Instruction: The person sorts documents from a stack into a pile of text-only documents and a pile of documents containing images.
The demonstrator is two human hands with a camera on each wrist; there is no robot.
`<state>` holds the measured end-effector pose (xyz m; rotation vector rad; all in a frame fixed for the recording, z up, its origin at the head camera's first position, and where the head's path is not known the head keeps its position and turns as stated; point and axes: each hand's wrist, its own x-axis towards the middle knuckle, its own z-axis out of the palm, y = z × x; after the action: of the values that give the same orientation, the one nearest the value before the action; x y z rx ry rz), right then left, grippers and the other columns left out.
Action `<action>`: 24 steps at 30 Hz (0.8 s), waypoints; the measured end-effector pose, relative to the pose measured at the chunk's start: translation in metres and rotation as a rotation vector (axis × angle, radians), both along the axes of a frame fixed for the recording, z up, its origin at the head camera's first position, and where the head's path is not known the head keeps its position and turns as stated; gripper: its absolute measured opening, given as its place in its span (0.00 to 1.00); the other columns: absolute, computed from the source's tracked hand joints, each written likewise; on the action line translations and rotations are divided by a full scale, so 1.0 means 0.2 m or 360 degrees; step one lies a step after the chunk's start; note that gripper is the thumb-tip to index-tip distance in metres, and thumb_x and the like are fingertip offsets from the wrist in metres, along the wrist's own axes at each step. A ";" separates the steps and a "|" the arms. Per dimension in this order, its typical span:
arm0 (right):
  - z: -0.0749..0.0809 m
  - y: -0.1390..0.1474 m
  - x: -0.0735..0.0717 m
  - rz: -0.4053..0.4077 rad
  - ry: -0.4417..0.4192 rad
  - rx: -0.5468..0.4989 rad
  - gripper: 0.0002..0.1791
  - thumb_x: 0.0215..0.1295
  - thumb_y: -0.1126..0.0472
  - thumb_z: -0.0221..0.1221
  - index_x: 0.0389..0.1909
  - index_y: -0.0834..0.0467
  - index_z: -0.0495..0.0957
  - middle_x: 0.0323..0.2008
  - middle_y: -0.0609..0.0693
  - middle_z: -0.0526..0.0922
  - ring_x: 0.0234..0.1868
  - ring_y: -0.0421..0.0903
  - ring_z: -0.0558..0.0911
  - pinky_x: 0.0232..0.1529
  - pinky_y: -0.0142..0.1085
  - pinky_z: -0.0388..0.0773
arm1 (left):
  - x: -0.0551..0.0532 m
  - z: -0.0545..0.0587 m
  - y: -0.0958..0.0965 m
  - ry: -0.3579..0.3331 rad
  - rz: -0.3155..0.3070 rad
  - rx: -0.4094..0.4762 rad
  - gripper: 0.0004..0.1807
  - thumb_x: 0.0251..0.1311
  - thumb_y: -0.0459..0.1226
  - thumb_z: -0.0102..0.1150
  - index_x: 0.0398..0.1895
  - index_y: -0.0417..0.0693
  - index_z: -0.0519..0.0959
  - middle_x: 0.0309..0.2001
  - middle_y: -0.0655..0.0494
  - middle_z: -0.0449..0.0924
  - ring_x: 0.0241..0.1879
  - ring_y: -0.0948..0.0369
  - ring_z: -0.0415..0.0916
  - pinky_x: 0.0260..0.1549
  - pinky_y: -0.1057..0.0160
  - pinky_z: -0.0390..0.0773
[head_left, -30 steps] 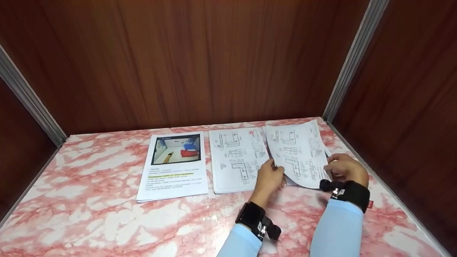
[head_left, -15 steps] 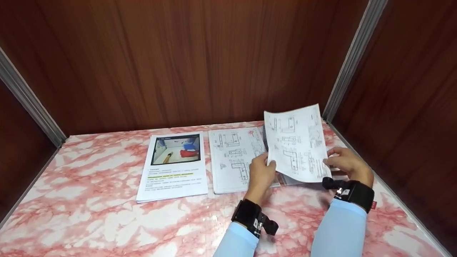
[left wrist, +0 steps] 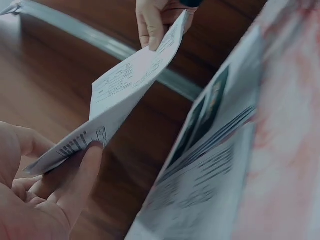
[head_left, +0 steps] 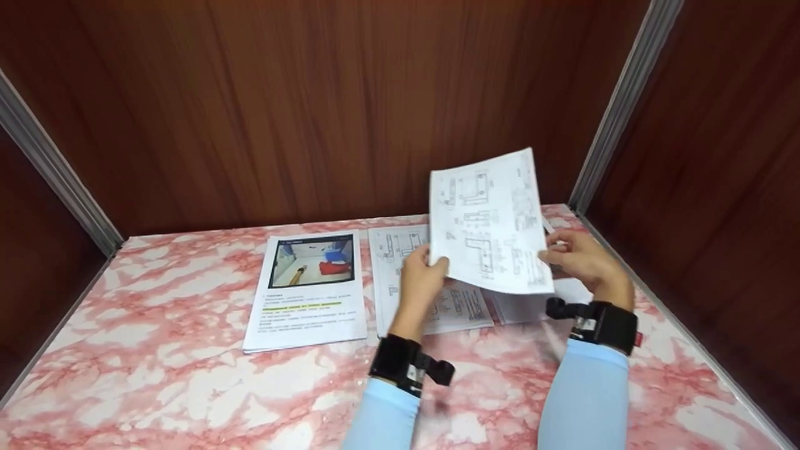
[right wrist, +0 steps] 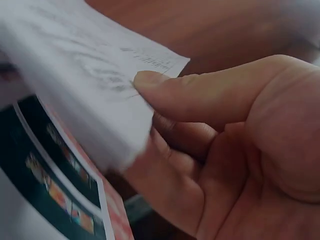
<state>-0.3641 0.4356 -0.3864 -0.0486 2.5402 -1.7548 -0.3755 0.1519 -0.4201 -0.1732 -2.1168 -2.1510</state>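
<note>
Between both hands a sheet of paper (head_left: 487, 219) printed with technical drawings is held up off the table, its lower edge bowed. My left hand (head_left: 420, 278) pinches its left edge between thumb and fingers. At the opposite edge, my right hand (head_left: 584, 259) grips the paper with the thumb on its printed face, as the right wrist view shows. Below and left lies a stack of drawing sheets (head_left: 462, 312), partly covered by the left hand and the raised paper. Under the right side, another stack of pages (head_left: 515, 304) is mostly hidden; dark pictures (right wrist: 60, 175) show on its top page.
Farther left on the marbled pink-and-white table (head_left: 156, 325) lies a stack of printed pages (head_left: 306, 337) with a colour photo and a highlighted line. Dark wood panels (head_left: 281, 112) with metal corner posts (head_left: 625, 106) enclose the back and sides.
Both hands have lifted the drawing paper from the right-hand pile and moved it up and left. It now overlaps the middle stack, and more of the pages beneath show.
</note>
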 end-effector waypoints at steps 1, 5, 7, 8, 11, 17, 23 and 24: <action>0.01 -0.03 -0.01 0.0021 0.0014 -0.0002 0.19 0.68 0.68 0.56 0.54 0.72 0.64 0.38 0.56 0.76 0.38 0.45 0.80 0.42 0.44 0.81 | -0.01 0.01 -0.03 0.0020 0.0016 -0.0028 0.18 0.58 0.29 0.57 0.53 0.36 0.78 0.35 0.48 0.83 0.29 0.58 0.81 0.29 0.61 0.82; 0.05 -0.16 -0.06 0.0127 0.0028 0.0006 0.19 0.68 0.68 0.56 0.55 0.75 0.67 0.42 0.61 0.79 0.39 0.49 0.82 0.41 0.44 0.82 | -0.05 0.05 -0.18 0.0123 0.0061 -0.0177 0.17 0.59 0.30 0.57 0.51 0.34 0.78 0.39 0.44 0.83 0.32 0.56 0.81 0.32 0.61 0.81; 0.06 -0.22 -0.08 0.0183 0.0036 0.0040 0.19 0.67 0.68 0.57 0.54 0.75 0.69 0.42 0.62 0.81 0.40 0.49 0.83 0.41 0.44 0.82 | -0.06 0.06 -0.27 0.0143 0.0073 -0.0240 0.17 0.59 0.31 0.58 0.52 0.33 0.78 0.40 0.42 0.84 0.33 0.54 0.82 0.33 0.60 0.81; 0.07 -0.25 -0.09 0.0206 0.0039 0.0065 0.18 0.67 0.68 0.57 0.54 0.75 0.71 0.42 0.62 0.81 0.40 0.50 0.83 0.40 0.44 0.82 | -0.07 0.07 -0.31 0.0139 0.0068 -0.0253 0.18 0.59 0.31 0.59 0.52 0.32 0.78 0.41 0.41 0.84 0.33 0.54 0.82 0.33 0.60 0.81; 0.07 -0.34 -0.12 0.0263 0.0062 0.0170 0.15 0.66 0.68 0.57 0.50 0.73 0.75 0.37 0.59 0.81 0.38 0.50 0.83 0.37 0.45 0.83 | -0.09 0.08 -0.42 0.0094 0.0044 -0.0260 0.18 0.60 0.31 0.60 0.52 0.32 0.78 0.41 0.39 0.84 0.33 0.53 0.83 0.33 0.59 0.82; 0.07 -0.43 -0.15 0.0331 0.0003 0.0280 0.12 0.66 0.69 0.56 0.47 0.72 0.76 0.34 0.58 0.81 0.36 0.51 0.83 0.35 0.44 0.83 | -0.10 0.03 -0.57 -0.0036 0.0150 -0.0432 0.11 0.60 0.36 0.62 0.42 0.38 0.85 0.35 0.48 0.85 0.32 0.57 0.82 0.33 0.60 0.80; 0.05 -0.42 -0.16 0.0333 -0.0056 0.0367 0.13 0.64 0.69 0.56 0.47 0.74 0.75 0.36 0.62 0.83 0.35 0.54 0.84 0.37 0.46 0.83 | -0.10 -0.02 -0.54 -0.0017 0.0186 -0.0689 0.07 0.58 0.37 0.64 0.32 0.43 0.87 0.29 0.55 0.84 0.31 0.59 0.78 0.35 0.59 0.77; 0.05 -0.42 -0.16 0.0310 -0.0073 0.0379 0.14 0.64 0.69 0.57 0.47 0.74 0.75 0.37 0.62 0.83 0.35 0.54 0.84 0.38 0.46 0.83 | -0.10 -0.03 -0.53 -0.0025 0.0182 -0.0714 0.07 0.58 0.38 0.65 0.31 0.43 0.87 0.28 0.55 0.83 0.30 0.59 0.78 0.34 0.59 0.77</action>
<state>-0.3963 0.3521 -0.3773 -0.2338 2.5910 -1.3621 -0.3957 0.0456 -0.4259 -0.0714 -2.5188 -1.5941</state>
